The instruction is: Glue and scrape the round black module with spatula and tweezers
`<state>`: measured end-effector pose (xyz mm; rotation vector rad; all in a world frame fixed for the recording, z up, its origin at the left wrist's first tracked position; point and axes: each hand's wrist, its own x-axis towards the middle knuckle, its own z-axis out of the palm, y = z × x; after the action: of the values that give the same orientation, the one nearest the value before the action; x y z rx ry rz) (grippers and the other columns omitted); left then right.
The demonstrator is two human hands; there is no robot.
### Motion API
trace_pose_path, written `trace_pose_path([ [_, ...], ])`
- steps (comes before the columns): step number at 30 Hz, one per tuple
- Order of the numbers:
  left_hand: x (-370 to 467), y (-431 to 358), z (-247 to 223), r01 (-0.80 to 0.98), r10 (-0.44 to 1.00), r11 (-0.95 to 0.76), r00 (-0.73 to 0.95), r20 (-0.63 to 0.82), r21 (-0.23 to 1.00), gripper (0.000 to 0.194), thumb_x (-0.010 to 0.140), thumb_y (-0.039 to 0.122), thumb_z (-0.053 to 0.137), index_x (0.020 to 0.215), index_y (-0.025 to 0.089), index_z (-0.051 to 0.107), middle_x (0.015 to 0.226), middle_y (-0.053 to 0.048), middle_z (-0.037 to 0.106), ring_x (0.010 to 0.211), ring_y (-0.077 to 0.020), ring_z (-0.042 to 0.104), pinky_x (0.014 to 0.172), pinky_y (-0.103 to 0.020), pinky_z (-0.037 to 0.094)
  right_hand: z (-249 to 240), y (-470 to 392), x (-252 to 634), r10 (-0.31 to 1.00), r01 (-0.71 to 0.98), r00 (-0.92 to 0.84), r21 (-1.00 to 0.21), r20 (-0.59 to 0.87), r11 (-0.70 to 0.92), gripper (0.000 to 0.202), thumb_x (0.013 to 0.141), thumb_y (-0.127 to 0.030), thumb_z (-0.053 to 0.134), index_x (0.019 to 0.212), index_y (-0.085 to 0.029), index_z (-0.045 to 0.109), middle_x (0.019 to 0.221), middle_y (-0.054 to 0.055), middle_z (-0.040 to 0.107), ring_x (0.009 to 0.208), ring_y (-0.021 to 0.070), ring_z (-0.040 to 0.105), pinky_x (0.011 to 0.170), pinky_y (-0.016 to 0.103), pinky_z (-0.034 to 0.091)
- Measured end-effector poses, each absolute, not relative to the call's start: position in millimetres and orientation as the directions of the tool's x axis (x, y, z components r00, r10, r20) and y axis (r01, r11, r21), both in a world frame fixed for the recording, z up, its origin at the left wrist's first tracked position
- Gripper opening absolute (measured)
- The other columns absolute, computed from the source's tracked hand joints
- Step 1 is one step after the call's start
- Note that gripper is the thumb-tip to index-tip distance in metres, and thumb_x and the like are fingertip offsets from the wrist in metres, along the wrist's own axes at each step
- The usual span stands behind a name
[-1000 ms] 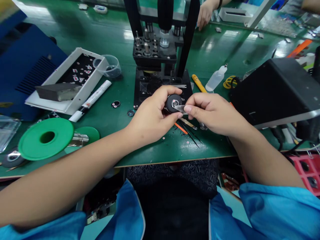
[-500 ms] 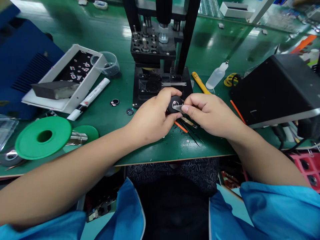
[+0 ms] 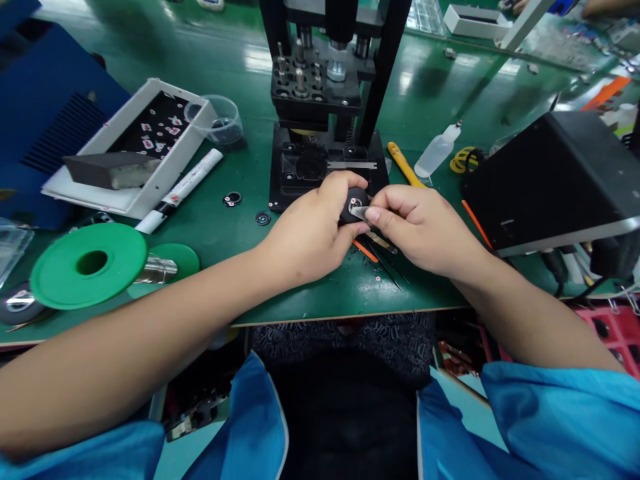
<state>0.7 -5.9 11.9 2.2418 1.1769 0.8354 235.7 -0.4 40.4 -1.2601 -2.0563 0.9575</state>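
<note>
A round black part point(image 3: 352, 200) with a small metal centre is gripped by its rim between the thumb and fingers of my left hand point(image 3: 313, 233). My right hand point(image 3: 420, 227) pinches a thin pale blade-like tool point(image 3: 359, 212), whose tip lies on the centre of the black part. Beneath my hands, on the green table point(image 3: 280, 297), are dark tweezers point(image 3: 389, 265) and an orange stick point(image 3: 365, 251). Two small rings point(image 3: 233, 199) point(image 3: 263, 218) lie left of my left hand.
Behind my hands stands a black press point(image 3: 317, 100). To the left are a white tray point(image 3: 187, 160), a clear cup point(image 3: 226, 123), a marker point(image 3: 193, 180) and a green spool point(image 3: 120, 267). At right are a yellow-handled tool point(image 3: 400, 162), a bottle point(image 3: 436, 152) and a black box point(image 3: 555, 183).
The view has shifted slightly, so the table items sit a little differently in the frame. Both hands keep the same hold, with the tool tip still on the black part.
</note>
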Motion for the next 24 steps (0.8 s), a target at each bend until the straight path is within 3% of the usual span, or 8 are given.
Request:
trace_pose_path([
  [9,3.6,-6.1,7.7,0.547,0.853,-0.512,0.414,0.318,0.662,0.05,0.109,0.02,0.064,0.158,0.011,0.061,0.151,-0.018,0.083,0.134,-0.0307,0.086,0.114,-0.046,0.07,38.0,-0.9,231.5,0.927,0.47,-0.375,-0.856,0.026,0.214,0.03,0.111,-0.037,0.075,0.084,-0.024,0.069,0.074,-0.003,0.057,0.074,0.0158,0.052,0.069,0.036,0.035],
  [16,2.2,-0.3,4.6,0.397,0.825,-0.53,0.445,0.348,0.749,0.07,0.106,0.017,0.058,0.176,0.015,0.051,0.174,-0.018,0.073,0.146,-0.0344,0.083,0.128,-0.057,0.069,35.5,4.2,236.0,0.937,0.44,-0.348,-0.876,0.036,0.197,0.047,0.11,-0.06,0.08,0.083,-0.025,0.065,0.073,-0.003,0.057,0.074,0.0163,0.053,0.069,0.037,0.036],
  [20,1.7,1.4,5.6,0.377,0.83,-0.521,0.432,0.352,0.766,0.062,0.108,0.017,0.056,0.169,0.017,0.056,0.166,-0.016,0.076,0.147,-0.035,0.083,0.128,-0.058,0.069,30.9,5.4,236.7,0.946,0.394,-0.322,-0.905,0.028,0.16,0.055,0.107,-0.071,0.082,0.082,-0.027,0.061,0.075,-0.002,0.059,0.074,0.017,0.055,0.068,0.037,0.04],
  [24,0.9,0.2,10.5,0.405,0.833,-0.52,0.434,0.343,0.752,0.058,0.107,0.017,0.059,0.165,0.019,0.059,0.153,-0.014,0.081,0.135,-0.0333,0.087,0.119,-0.055,0.073,22.3,8.9,234.9,0.949,0.299,-0.315,-0.951,-0.022,0.077,0.052,0.103,-0.066,0.091,0.094,-0.029,0.056,0.074,-0.005,0.058,0.064,0.0145,0.05,0.059,0.034,0.034],
])
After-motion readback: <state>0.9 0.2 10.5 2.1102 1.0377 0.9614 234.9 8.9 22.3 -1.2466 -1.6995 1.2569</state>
